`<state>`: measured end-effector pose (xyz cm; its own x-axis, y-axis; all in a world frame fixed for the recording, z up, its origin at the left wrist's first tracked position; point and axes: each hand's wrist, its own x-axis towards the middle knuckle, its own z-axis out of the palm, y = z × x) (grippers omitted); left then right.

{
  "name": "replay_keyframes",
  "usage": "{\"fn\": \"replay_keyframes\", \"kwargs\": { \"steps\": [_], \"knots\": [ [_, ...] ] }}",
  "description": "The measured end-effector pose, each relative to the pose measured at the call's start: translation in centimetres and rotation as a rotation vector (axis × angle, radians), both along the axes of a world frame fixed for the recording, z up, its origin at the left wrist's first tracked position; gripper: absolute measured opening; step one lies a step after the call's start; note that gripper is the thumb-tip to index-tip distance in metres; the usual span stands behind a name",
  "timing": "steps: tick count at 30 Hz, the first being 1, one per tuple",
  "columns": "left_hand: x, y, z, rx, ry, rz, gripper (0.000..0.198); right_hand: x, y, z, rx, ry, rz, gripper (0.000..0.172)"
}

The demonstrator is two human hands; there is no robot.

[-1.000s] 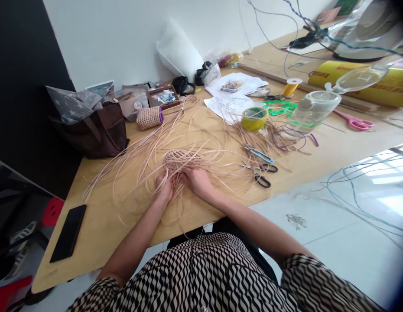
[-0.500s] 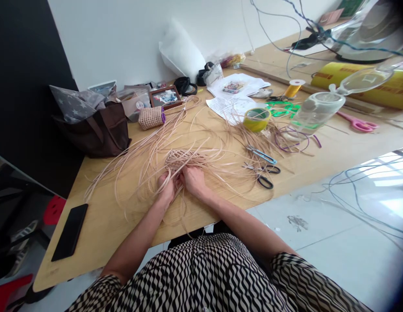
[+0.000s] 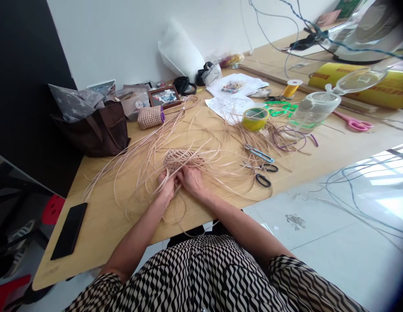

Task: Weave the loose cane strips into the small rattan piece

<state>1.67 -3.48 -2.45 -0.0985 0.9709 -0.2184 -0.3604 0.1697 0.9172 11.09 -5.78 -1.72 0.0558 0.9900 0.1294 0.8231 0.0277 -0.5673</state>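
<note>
A half-woven basket piece (image 3: 176, 158) of pale tan strips lies on the wooden table, its long loose ends fanning out to both sides. My left hand (image 3: 166, 183) is closed on strips at its near edge. Beside it, almost touching, my right hand (image 3: 190, 178) is closed too, with its fingertips bent in at the same edge. The exact grip is partly hidden by the fingers and crossing strips. Further back stands a finished-looking woven basket (image 3: 151, 117) with a purple rim, next to a bundle of long strips (image 3: 165, 130).
Right of my hands lie black-handled scissors (image 3: 264, 174), blue thread snips (image 3: 260, 153), yellow tape (image 3: 255, 119) and an open clear bottle (image 3: 313, 108). Pink scissors (image 3: 355, 123) lie further right. At left are a phone (image 3: 69, 231) and a brown bag (image 3: 100, 132). Papers (image 3: 227, 108) lie behind.
My right hand has shifted slightly at the near edge of the weave. A loose strip below my hands has swung right toward the table's front edge. The view has turned slightly.
</note>
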Motion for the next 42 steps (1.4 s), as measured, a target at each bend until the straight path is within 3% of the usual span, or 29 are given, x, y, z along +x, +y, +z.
{"fn": "replay_keyframes", "kwargs": {
  "steps": [10, 15, 20, 24, 30, 36, 42],
  "knots": [
    [-0.3, 0.1, -0.1, -0.004, -0.005, -0.033, 0.038, 0.0, 0.2, -0.3, -0.001, 0.074, 0.015, 0.031],
    [-0.3, 0.3, 0.1, -0.040, -0.022, -0.021, 0.032, 0.2, 0.7, -1.2, 0.247, 0.296, -0.031, 0.034],
    [-0.9, 0.8, 0.2, -0.102, -0.028, -0.063, 0.020, 0.6, 1.1, -1.9, 0.388, 0.381, 0.056, 0.031],
    [-1.1, 0.9, 0.2, -0.103, -0.052, -0.097, 0.018, 0.7, 1.3, -2.0, 0.379, 0.384, 0.070, 0.032],
    [-0.5, 0.4, -0.3, 0.043, 0.019, -0.063, 0.036, 0.5, 1.0, -1.8, 0.286, 0.334, 0.058, 0.033],
    [-0.1, 0.3, -0.8, 0.130, 0.100, 0.012, 0.031, 0.6, 0.5, -1.4, 0.222, 0.324, 0.090, 0.032],
    [-0.2, 0.4, -0.5, 0.117, 0.037, 0.007, 0.031, 0.6, 0.7, -1.4, 0.169, 0.323, 0.063, 0.028]
  ]
}}
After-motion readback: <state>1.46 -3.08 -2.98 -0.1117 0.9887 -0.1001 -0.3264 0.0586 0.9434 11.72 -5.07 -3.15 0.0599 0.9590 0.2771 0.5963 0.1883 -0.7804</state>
